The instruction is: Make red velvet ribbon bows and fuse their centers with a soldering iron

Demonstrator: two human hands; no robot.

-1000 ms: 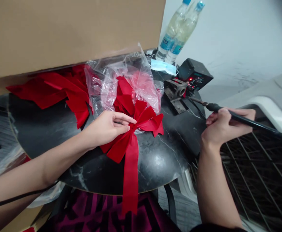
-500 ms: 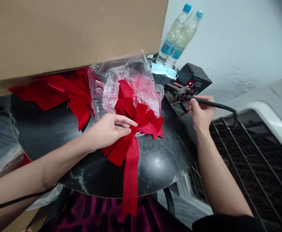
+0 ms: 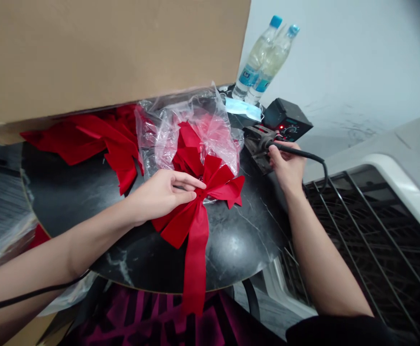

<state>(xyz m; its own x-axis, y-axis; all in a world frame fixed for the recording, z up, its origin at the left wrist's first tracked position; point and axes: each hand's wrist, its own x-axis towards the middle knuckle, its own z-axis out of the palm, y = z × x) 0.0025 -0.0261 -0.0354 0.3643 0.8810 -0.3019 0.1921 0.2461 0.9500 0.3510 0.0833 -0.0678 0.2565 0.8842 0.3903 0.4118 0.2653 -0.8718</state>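
L hand (image 3: 163,194) is pinching the red bow (image 3: 198,211) at its ctr; loops are fanning out round that pinch, and the tail is running below it over the edge of the table (image 3: 242,240). R hand (image 3: 288,166) is gripping the black tool handle (image 3: 285,147) right beside the metal stand (image 3: 255,137); tip's hidden. Risks, prob.: red light on the ctrl box (image 3: 289,120) is glowing just behind R grip, so tool may be running hot; a slip could be burning fingers. Plastic bag (image 3: 224,144), lying just past L pinch, could be melting if brushed. Cord (image 3: 323,168), looping right of R grip, could be snagging & jerking handle.
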